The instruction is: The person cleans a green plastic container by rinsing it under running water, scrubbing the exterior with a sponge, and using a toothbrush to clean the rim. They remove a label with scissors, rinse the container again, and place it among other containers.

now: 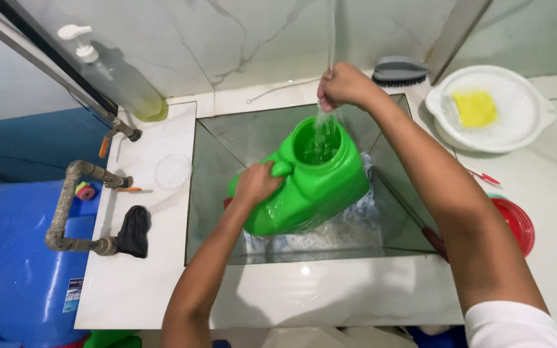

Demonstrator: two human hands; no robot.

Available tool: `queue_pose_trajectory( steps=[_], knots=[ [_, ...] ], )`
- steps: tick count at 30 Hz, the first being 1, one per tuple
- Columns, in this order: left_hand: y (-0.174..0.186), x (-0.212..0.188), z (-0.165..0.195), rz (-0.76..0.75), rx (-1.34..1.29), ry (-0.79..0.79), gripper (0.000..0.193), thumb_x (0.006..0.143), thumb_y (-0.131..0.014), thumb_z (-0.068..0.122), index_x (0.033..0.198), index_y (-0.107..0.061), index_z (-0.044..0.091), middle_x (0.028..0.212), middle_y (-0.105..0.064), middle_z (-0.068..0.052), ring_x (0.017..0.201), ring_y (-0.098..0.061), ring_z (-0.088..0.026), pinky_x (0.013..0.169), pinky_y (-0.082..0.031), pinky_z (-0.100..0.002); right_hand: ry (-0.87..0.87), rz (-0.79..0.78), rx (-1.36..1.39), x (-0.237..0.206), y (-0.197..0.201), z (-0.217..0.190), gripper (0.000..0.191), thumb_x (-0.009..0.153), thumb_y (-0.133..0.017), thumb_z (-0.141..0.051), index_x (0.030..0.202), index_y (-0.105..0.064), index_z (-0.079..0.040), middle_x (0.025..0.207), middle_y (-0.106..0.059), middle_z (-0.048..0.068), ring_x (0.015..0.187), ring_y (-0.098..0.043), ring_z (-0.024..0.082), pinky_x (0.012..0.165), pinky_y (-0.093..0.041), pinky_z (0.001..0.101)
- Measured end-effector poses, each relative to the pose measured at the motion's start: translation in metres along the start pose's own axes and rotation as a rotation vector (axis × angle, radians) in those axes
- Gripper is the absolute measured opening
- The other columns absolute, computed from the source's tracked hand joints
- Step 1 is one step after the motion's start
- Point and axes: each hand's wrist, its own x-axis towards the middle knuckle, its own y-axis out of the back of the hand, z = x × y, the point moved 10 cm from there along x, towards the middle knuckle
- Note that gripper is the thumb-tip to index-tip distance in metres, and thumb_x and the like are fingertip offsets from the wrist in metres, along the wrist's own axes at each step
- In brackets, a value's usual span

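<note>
A bright green plastic jug (311, 187) with a wide round mouth is held tilted over the square sink (227, 138). My left hand (256, 182) grips its handle on the left side. My right hand (346, 86) is closed around the end of a clear hose above the jug, and water streams from it into the jug's mouth. Foamy water lies in the sink bottom under the jug.
A pump bottle of yellowish liquid (120, 77) stands at the back left. A white basin with a yellow sponge (475, 108), a grey scrub brush (400, 69), a red lid (517, 222), a black cloth (133, 231), a metal pipe (66, 206) and a blue drum (14, 270) surround the sink.
</note>
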Motion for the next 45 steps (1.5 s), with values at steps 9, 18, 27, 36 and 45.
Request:
queue_pose_trajectory(
  steps=[9, 18, 27, 36, 45],
  knots=[
    [0.146, -0.112, 0.051, 0.295, 0.44, -0.468, 0.03, 0.072, -0.076, 0.029, 0.087, -0.059, 0.01, 0.073, -0.068, -0.008, 0.067, -0.069, -0.03, 0.057, -0.054, -0.043, -0.057, -0.09, 0.048, 0.018, -0.018, 0.065, 0.022, 0.101, -0.058, -0.013, 0.106, -0.068, 0.005, 0.094, -0.071, 0.019, 0.077, -0.07, 0.021, 0.074, -0.059, 0.0348],
    [0.279, -0.172, 0.123, 0.501, 0.78, -0.716, 0.02, 0.08, -0.074, 0.014, 0.081, -0.053, 0.013, 0.071, -0.057, -0.001, 0.067, -0.064, -0.02, 0.061, -0.051, -0.035, 0.098, -0.282, 0.322, 0.034, -0.084, 0.12, 0.037, 0.099, -0.064, -0.023, 0.126, -0.067, 0.002, 0.11, -0.072, 0.012, 0.092, -0.065, 0.017, 0.075, -0.057, 0.0324],
    [0.315, -0.18, 0.115, 0.592, 0.761, -0.719, 0.028, 0.091, -0.077, 0.01, 0.079, -0.052, 0.011, 0.071, -0.056, -0.005, 0.067, -0.062, -0.024, 0.062, -0.05, -0.036, 0.004, 0.027, 0.532, 0.018, -0.085, 0.088, 0.037, 0.103, -0.057, -0.03, 0.127, -0.066, -0.004, 0.106, -0.074, 0.009, 0.087, -0.071, 0.015, 0.072, -0.059, 0.028],
    [0.3, -0.145, 0.032, 0.649, 0.486, -0.404, 0.023, 0.083, -0.081, 0.018, 0.09, -0.061, 0.007, 0.075, -0.066, -0.013, 0.069, -0.066, -0.034, 0.061, -0.052, -0.045, -0.236, 0.017, 0.329, 0.033, -0.072, 0.109, 0.019, 0.103, -0.06, -0.019, 0.095, -0.066, -0.002, 0.082, -0.061, 0.012, 0.062, -0.054, 0.017, 0.05, -0.045, 0.0312],
    [0.067, -0.025, -0.026, 0.326, -0.131, 0.075, 0.051, 0.079, -0.079, 0.035, 0.12, -0.066, 0.007, 0.091, -0.072, -0.025, 0.088, -0.07, -0.044, 0.075, -0.055, -0.053, -0.109, -0.011, 0.276, 0.007, -0.011, -0.014, 0.019, 0.097, -0.05, 0.0, 0.1, -0.066, 0.01, 0.091, -0.073, 0.019, 0.083, -0.074, 0.024, 0.079, -0.065, 0.0343]
  ],
)
